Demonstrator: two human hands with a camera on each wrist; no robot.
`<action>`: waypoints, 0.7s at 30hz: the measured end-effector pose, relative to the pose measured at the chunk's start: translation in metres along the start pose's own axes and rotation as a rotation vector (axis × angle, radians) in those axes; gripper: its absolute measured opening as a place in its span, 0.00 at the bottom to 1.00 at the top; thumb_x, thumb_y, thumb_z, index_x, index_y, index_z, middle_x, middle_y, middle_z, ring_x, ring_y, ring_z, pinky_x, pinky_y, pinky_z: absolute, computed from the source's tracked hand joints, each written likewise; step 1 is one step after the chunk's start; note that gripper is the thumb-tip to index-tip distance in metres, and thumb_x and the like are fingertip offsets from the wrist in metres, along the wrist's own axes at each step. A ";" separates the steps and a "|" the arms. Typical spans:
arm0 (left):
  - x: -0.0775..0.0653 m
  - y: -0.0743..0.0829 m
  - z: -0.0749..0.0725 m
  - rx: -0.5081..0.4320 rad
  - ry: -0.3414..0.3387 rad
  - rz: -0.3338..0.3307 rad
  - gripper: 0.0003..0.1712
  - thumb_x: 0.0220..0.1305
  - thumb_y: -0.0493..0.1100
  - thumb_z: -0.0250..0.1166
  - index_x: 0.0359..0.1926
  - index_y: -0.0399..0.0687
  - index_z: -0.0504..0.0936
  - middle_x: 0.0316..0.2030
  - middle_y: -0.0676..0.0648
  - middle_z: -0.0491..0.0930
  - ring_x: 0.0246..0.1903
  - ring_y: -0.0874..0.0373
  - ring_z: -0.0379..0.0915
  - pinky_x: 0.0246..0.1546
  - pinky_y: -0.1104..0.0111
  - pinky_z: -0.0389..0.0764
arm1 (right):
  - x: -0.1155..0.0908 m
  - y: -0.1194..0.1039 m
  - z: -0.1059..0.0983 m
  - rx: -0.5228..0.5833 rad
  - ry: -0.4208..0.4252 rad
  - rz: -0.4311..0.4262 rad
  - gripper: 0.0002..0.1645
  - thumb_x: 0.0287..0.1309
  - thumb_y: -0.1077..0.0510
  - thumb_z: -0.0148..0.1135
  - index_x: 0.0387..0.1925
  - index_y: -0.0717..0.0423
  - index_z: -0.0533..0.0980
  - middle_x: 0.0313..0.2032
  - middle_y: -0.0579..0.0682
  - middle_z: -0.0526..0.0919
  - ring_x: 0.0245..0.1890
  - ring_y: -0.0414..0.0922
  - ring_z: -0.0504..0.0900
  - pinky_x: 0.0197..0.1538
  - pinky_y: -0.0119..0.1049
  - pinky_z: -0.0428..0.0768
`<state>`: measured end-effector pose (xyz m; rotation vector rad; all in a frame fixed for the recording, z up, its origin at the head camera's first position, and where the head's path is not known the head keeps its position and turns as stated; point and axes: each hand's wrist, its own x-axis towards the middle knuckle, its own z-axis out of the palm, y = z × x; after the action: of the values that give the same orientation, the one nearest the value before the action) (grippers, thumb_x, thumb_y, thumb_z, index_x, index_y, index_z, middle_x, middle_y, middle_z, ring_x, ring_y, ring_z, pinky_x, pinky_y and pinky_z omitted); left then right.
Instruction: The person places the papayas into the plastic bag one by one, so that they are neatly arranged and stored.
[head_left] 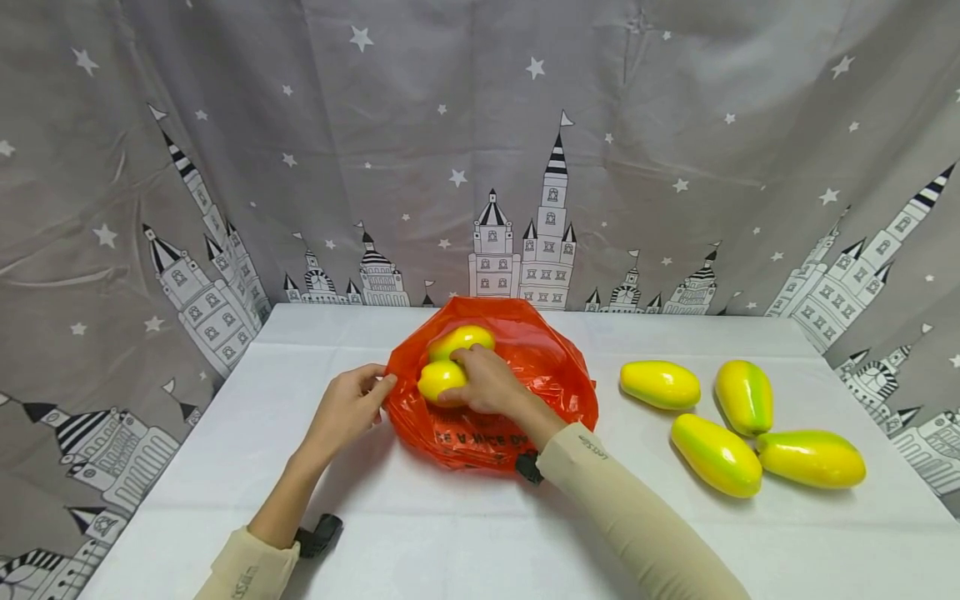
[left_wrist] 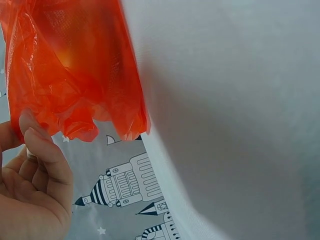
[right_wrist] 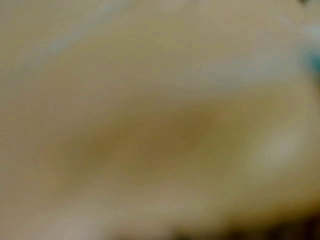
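A red plastic bag lies on the table with its mouth spread wide. My left hand pinches the rim on its left side; in the left wrist view, thumb and finger of that hand meet at the red film. Inside the mouth, my right hand grips a glossy yellow papaya. Just behind it, another yellow papaya rests in the bag, partly covered by the fingers. The right wrist view is too blurred to make anything out.
Several yellow papayas with green streaks lie to the right of the bag, one nearest it and another farthest right. A white cloth covers the table. Behind hangs a grey curtain printed with castles and stars.
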<state>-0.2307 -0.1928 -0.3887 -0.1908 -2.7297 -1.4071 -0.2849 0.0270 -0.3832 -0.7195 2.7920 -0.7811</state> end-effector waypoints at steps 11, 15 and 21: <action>0.000 0.000 -0.001 0.002 -0.011 -0.011 0.16 0.72 0.41 0.58 0.51 0.33 0.80 0.22 0.46 0.76 0.17 0.53 0.72 0.17 0.68 0.73 | -0.001 0.000 -0.001 -0.032 0.002 -0.016 0.38 0.55 0.43 0.72 0.61 0.59 0.73 0.47 0.52 0.78 0.47 0.47 0.73 0.54 0.41 0.73; 0.000 0.000 -0.002 0.002 -0.012 -0.013 0.15 0.72 0.41 0.58 0.51 0.33 0.81 0.22 0.46 0.76 0.17 0.53 0.72 0.17 0.68 0.73 | -0.001 -0.002 -0.001 -0.051 -0.003 -0.016 0.40 0.56 0.43 0.72 0.63 0.60 0.71 0.49 0.53 0.78 0.49 0.48 0.73 0.57 0.41 0.72; -0.001 0.000 -0.003 0.009 -0.010 -0.010 0.15 0.72 0.41 0.58 0.51 0.33 0.81 0.22 0.46 0.77 0.17 0.53 0.72 0.18 0.68 0.73 | -0.002 -0.003 -0.002 -0.042 0.002 -0.007 0.44 0.56 0.44 0.71 0.66 0.63 0.67 0.55 0.56 0.77 0.55 0.50 0.73 0.61 0.43 0.70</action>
<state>-0.2301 -0.1951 -0.3872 -0.1850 -2.7482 -1.4000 -0.2829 0.0267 -0.3801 -0.7368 2.8167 -0.7275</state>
